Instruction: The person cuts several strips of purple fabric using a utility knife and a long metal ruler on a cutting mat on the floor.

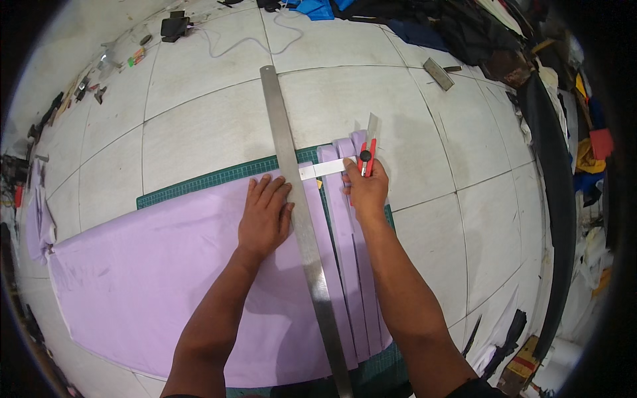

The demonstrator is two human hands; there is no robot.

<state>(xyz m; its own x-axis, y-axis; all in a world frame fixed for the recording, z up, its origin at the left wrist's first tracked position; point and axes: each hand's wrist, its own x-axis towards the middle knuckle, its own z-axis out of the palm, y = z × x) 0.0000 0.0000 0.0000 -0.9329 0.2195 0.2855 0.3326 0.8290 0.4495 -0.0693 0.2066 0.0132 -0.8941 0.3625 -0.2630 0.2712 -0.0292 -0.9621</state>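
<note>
Head view, clock from its middle: a long steel ruler [302, 222] crosses from about 11 o'clock down to 6 o'clock, lying over lilac fabric [152, 272].
Left hand: the left hand [267, 211], just off the middle toward 9 o'clock, lies palm down on the fabric, fingers extended toward 12 o'clock and slightly parted; fingertips and thumb come up to the ruler's near-side edge. It grips nothing.
Right hand: the right hand [367, 186], toward 2 o'clock, is curled closed around a red cutter [366, 159], with its thumb and fingers also at one end of a white strip [328, 168].
Cutter: upright in the grasp, blade [373, 124] pointing to 12 o'clock, clear of the fabric.
White strip: toward 12 o'clock, reaching from the right hand across to the steel ruler, above a small yellow patch [320, 184].
Fabric: the broad sheet spreads through 7, 8 and 9 o'clock; separate lilac strips [348, 278] lie side by side beyond the ruler, toward 5 o'clock.
Mat: a green cutting mat [212, 182] shows under the fabric, its gridded border toward 10 o'clock and a corner toward 5.
Floor: pale tiles [199, 119] all around; a black device [174, 28] at 11 o'clock, a metal block [438, 74] at 1:30, dark cloths [458, 33] past it, a black roll [552, 205] at 3.
</note>
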